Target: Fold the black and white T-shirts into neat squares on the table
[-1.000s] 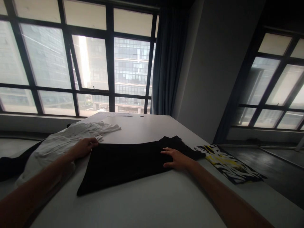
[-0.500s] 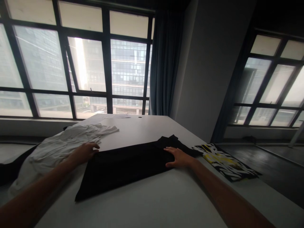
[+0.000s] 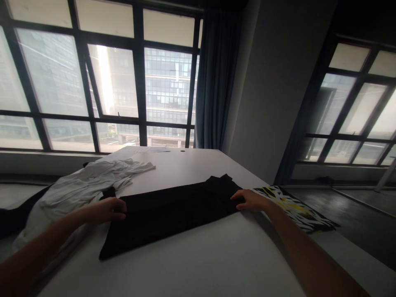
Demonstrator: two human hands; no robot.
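A black garment (image 3: 167, 214) lies spread flat across the white table (image 3: 192, 264). My left hand (image 3: 108, 208) rests at its left edge, fingers curled in and pinching the cloth. At the garment's right edge my right hand (image 3: 249, 200) has its fingers bent down onto the fabric and seems to grip the edge there.
A crumpled white garment (image 3: 83, 183) lies at the left, partly over a dark cloth (image 3: 12, 218) hanging off the table. A black, yellow and white patterned piece (image 3: 293, 208) lies at the right edge. Papers (image 3: 151, 149) sit at the far end by the windows.
My right hand slid rightward from the middle of the black garment to its right edge. My left hand drew back toward me and curled onto the left edge.
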